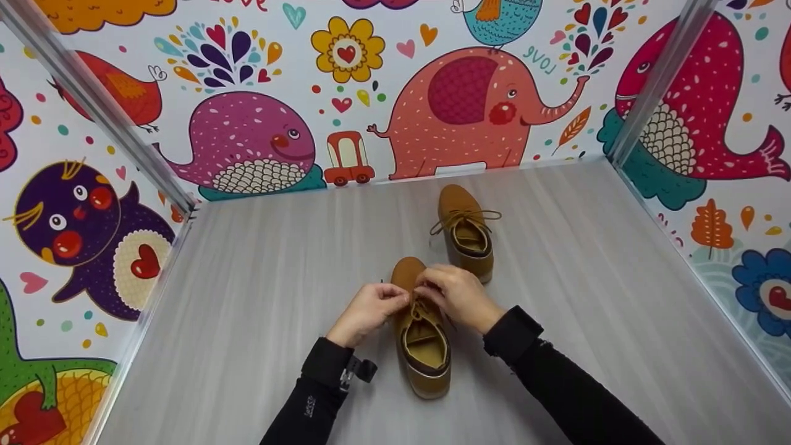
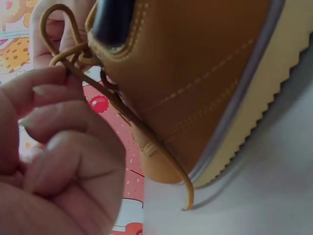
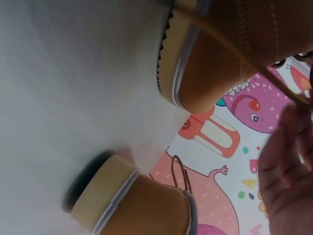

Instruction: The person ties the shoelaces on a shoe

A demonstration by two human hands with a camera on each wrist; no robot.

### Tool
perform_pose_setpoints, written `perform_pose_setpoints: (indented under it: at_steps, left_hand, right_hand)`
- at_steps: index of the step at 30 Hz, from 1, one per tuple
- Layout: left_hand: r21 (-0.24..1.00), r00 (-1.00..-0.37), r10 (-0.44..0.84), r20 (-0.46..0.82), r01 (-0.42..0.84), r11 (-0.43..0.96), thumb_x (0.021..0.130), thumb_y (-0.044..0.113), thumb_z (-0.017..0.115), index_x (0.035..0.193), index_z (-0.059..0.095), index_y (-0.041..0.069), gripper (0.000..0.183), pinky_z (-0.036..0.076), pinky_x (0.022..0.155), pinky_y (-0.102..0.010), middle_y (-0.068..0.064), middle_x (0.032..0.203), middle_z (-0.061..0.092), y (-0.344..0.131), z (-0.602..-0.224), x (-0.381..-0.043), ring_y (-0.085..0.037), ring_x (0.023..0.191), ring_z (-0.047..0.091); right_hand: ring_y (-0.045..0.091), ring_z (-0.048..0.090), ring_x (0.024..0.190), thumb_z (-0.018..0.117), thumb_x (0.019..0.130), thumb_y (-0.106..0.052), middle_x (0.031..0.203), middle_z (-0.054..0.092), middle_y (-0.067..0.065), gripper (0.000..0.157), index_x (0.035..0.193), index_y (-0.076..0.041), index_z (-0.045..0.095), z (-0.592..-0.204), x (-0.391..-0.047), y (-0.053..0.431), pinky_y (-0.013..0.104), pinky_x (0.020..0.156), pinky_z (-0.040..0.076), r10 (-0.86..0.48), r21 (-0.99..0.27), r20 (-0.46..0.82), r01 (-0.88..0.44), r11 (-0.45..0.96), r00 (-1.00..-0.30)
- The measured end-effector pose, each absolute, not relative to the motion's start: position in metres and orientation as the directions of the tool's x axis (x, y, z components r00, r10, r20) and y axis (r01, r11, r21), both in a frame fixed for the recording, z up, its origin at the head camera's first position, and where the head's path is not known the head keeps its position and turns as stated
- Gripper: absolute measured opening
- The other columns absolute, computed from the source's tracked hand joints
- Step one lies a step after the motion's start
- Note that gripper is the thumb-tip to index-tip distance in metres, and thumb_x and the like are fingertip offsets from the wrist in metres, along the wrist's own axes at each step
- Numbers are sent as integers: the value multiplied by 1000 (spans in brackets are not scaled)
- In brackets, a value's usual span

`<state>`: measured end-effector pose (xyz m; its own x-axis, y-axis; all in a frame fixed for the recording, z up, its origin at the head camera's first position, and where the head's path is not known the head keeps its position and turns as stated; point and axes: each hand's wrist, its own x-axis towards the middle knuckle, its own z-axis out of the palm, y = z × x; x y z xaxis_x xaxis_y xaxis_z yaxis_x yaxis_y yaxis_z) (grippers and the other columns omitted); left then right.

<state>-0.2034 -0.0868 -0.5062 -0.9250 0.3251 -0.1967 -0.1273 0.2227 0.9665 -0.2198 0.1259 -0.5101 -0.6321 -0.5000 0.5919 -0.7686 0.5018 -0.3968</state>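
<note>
A tan lace-up shoe [image 1: 405,272] with a pale, saw-edged sole stands upright on the floor, its toe pointing away from me. Over its tongue, my left hand [image 1: 368,312] pinches the brown shoelace [image 2: 110,93] between thumb and fingers at the left side. From the right, my right hand [image 1: 463,298] holds the same lace near the knot, its fingertips partly hidden in the head view. The left wrist view shows a lace loop [image 2: 44,29] standing up, and one loose lace end hangs down the shoe's side to the floor.
A matching shoe [image 1: 457,201], its lace tied in a bow [image 1: 465,216], stands just ahead and to the right. Grey wood-grain floor [image 1: 278,259] lies around both. Printed cartoon walls [image 1: 352,123] with metal corner posts [image 1: 655,80] enclose the floor.
</note>
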Motion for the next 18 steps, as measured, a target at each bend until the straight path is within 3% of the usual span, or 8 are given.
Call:
perform_pose_setpoints:
  at_steps: [5,10,14,18]
  left_hand:
    - [978,-942,301,-151,-98,184,96,12,66,100,69,-3,16,48,68,-32,-3,88,67,-86,-506,-200,-19,80,59]
    - [981,-950,287,-124,-74,178,96,9,65,100,69,-4,15,47,68,-28,-10,89,68,-86,-497,-193,-23,81,60]
    - [982,-953,288,-96,-44,181,97,11,64,100,68,-5,17,44,64,-24,-16,90,68,-87,-495,-189,-23,78,59]
    - [978,-959,276,-71,-12,209,97,16,65,100,69,-2,19,42,60,-23,-12,85,67,-91,-499,-189,-18,72,57]
  right_hand:
    - [12,54,72,76,90,-27,80,59,-2,17,91,-12,68,-505,-207,124,26,64,46,-460,-385,657,-791,476,-597]
    - [8,52,64,83,81,-37,76,58,-6,29,82,-15,65,-506,-187,115,26,58,45,-491,-305,668,-808,505,-559]
    - [6,53,63,81,82,-20,77,60,-6,16,81,-15,66,-506,-179,111,25,56,46,-453,-352,632,-754,555,-629]
    - [6,53,62,75,86,-10,73,60,-7,10,81,-13,68,-504,-179,115,23,54,45,-359,-584,541,-647,490,-760]
